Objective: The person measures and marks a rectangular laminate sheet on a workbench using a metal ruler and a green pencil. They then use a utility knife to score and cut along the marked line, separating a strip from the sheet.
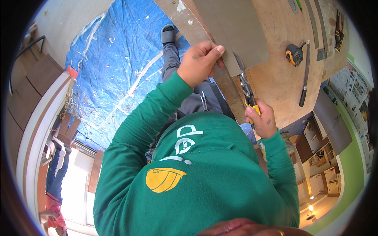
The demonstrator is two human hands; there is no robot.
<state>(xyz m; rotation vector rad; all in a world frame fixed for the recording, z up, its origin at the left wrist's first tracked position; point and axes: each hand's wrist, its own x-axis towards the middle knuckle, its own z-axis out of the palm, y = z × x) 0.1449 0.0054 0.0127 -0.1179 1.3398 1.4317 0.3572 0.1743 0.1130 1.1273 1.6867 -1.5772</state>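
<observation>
A thin grey-brown sheet (240, 33) lies on the plywood worktop (283, 88), its near corner toward my body. My left hand (201, 63) pinches the sheet's left edge between thumb and fingers. In my right hand (262, 119) is a pair of tin snips (246, 84), gripped by its yellow handles. The blades point away from me and lie at the sheet's near edge, close to the corner. How far the blades are parted is hard to make out.
Right of the sheet lie a black-and-orange tape measure (294, 54), a long metal tool with a black handle (305, 78), and an orange-and-black utility knife (338, 31). Blue tarp (122, 59) covers the floor at left. Another person in red (54, 210) is at the far lower left.
</observation>
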